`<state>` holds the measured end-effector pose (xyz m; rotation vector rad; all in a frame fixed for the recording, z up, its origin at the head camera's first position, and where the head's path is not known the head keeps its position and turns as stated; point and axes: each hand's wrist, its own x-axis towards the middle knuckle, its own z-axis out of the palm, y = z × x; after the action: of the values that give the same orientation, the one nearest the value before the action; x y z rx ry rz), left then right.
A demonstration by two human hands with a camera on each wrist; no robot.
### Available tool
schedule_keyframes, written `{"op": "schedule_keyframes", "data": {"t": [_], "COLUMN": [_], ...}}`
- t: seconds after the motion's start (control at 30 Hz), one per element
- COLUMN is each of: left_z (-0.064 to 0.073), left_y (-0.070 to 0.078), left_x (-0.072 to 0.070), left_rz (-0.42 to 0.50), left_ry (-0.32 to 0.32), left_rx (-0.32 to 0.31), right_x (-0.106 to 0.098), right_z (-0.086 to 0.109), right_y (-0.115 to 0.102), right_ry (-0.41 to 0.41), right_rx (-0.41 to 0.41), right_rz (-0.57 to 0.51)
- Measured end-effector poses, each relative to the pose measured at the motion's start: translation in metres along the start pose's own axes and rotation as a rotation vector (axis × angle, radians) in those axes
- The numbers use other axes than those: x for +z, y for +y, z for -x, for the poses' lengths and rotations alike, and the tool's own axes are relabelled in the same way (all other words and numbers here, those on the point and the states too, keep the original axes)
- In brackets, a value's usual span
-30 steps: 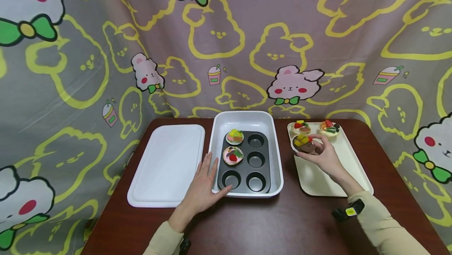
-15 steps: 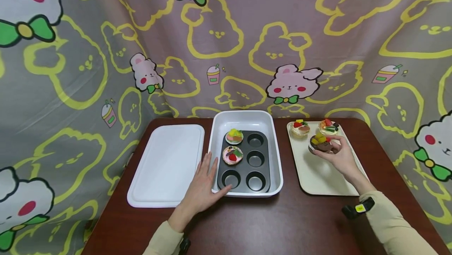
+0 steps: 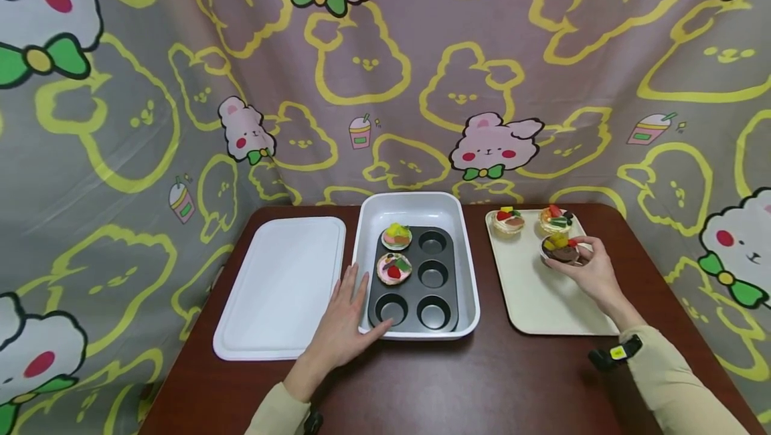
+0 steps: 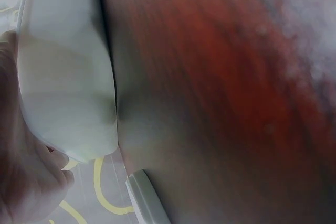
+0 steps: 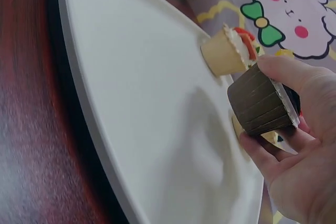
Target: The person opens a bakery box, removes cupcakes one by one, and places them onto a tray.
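My right hand (image 3: 596, 280) grips a chocolate cupcake (image 3: 561, 249) in a dark brown cup, topped with yellow and red fruit. In the right wrist view this cupcake (image 5: 261, 103) is held tilted over the cream tray (image 3: 536, 304), with a shadow below. Two fruit-topped cupcakes in pale cups, one (image 3: 508, 223) to the left and one (image 3: 555, 221) to the right, stand at the tray's far end. My left hand (image 3: 338, 326), fingers spread, rests at the near left rim of the white basin (image 3: 472, 288). Inside lies a dark muffin pan (image 3: 413, 288).
Two cupcakes, one yellow-topped (image 3: 397, 237) and one pink-topped (image 3: 394, 268), sit in the pan's far left and middle left cups. A white board (image 3: 280, 288) lies left of the basin. Brown tabletop (image 3: 421, 388) stretches in front; a patterned curtain (image 3: 409, 120) hangs behind.
My right hand has carried the chocolate cupcake rightward across the cream tray, away from the far left cupcake to just in front of the far right one. The left hand stays at the basin.
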<state>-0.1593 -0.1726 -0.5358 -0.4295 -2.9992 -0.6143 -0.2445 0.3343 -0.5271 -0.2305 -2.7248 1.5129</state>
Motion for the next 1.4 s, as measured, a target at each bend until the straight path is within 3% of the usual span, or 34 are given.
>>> {"op": "schedule_keyframes", "data": {"t": [0.6, 1.4], "left_z": [-0.001, 0.0], "left_y": [-0.001, 0.0], "left_x": [0.003, 0.001], "left_rz": [-0.008, -0.011], "left_ry": [-0.012, -0.017], "left_rx": [-0.005, -0.017], "right_x": [-0.003, -0.007], "right_z": [-0.003, -0.005], "right_y": [0.019, 0.025], "right_ry": [0.049, 0.057], "right_rx": [0.006, 0.016], "right_rz": [0.11, 0.151]}}
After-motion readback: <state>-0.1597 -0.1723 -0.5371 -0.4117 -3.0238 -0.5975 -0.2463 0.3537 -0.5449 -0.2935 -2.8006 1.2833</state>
